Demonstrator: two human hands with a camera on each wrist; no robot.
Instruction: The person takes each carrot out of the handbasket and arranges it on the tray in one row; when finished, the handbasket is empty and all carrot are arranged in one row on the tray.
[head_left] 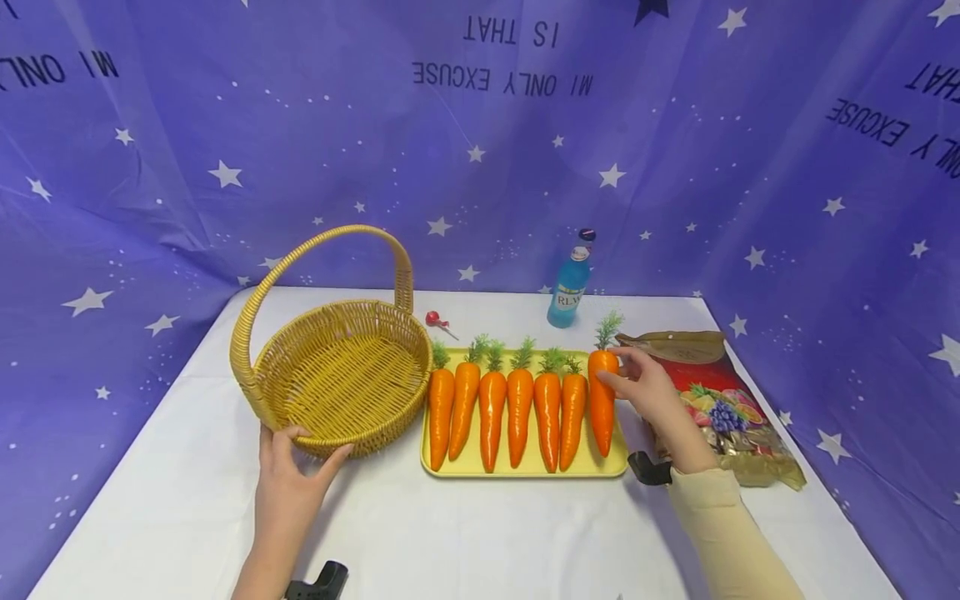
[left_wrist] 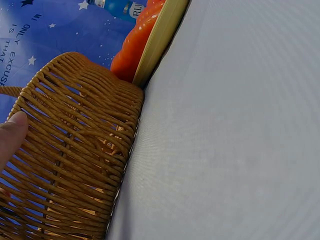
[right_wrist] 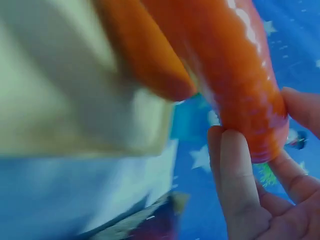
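My right hand [head_left: 651,392] pinches an orange toy carrot [head_left: 602,408] near its leafy top, thumb on one side and fingers on the other. In the right wrist view this carrot [right_wrist: 235,75] is lifted off the tray, its thick end between the fingertips. Several more carrots [head_left: 519,417] lie side by side on a yellow tray [head_left: 525,473], green tops toward the back. At the left, my left hand [head_left: 288,479] grips the near rim of a round wicker basket [head_left: 352,367] with a tall handle. The thumb [left_wrist: 17,127] presses the basket's outer wall. Nothing lies inside the basket.
Behind the tray stands a blue bottle [head_left: 570,287]. A red lollipop [head_left: 432,318] lies between basket and bottle. To the right, partly behind my right hand, is a red and gold fruit-printed bag [head_left: 720,400]. A purple starry curtain [head_left: 480,183] encloses the white table [head_left: 465,542].
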